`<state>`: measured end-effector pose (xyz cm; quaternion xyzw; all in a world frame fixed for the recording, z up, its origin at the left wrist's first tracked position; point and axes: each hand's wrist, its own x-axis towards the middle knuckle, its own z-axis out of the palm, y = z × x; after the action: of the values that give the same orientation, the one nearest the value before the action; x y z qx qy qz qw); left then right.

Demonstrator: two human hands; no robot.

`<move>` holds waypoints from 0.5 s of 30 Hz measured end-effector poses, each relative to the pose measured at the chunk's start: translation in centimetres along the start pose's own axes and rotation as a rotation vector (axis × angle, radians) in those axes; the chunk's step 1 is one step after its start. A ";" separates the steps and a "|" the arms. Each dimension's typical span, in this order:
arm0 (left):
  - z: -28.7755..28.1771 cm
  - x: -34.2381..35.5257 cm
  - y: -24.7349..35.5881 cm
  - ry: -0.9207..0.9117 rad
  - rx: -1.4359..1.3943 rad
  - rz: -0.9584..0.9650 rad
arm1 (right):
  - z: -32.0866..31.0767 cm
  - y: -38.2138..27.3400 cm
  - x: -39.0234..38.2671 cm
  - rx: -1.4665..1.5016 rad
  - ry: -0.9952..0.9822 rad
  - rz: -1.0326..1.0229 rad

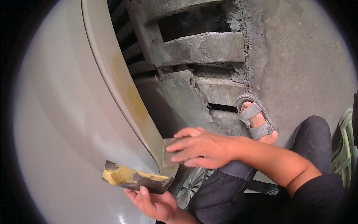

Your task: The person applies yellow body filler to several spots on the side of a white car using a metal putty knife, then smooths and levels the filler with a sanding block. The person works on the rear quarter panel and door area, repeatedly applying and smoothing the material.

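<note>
My left hand (151,203) grips a dark flat plate (154,184) from below, with a thick smear of yellow paste (121,174) on its top. My right hand (197,147) holds a thin rectangular spreader (168,158) by the narrow lower edge strip of a pale vehicle panel (63,112); its fingertips lie over the spreader. I cannot tell whether the spreader touches the panel. That strip carries a thin yellowish coat (132,97) higher up.
Behind the panel's edge lie broken concrete drain slats (197,48) with dark gaps, and a concrete floor (298,56). A wheel (190,188) shows below my hands. My sandalled foot (257,119) and bent knee (311,136) are right, beside a green plastic chair (343,149).
</note>
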<state>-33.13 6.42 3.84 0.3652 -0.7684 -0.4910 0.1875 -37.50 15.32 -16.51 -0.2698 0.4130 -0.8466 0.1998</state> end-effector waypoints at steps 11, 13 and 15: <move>-0.3 0.0 -0.5 0.007 0.100 0.141 | 2.0 7.1 9.0 -0.118 0.474 -0.011; -0.2 0.0 -0.6 0.024 0.115 0.156 | 3.9 6.8 7.3 0.021 0.400 0.196; -0.2 0.2 -0.6 -0.001 0.128 0.142 | 4.8 6.4 5.3 0.174 0.354 0.319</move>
<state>-32.90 6.02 3.35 0.3208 -0.8223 -0.4265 0.1977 -37.90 5.81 -17.67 -0.0305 0.4046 -0.8707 0.2778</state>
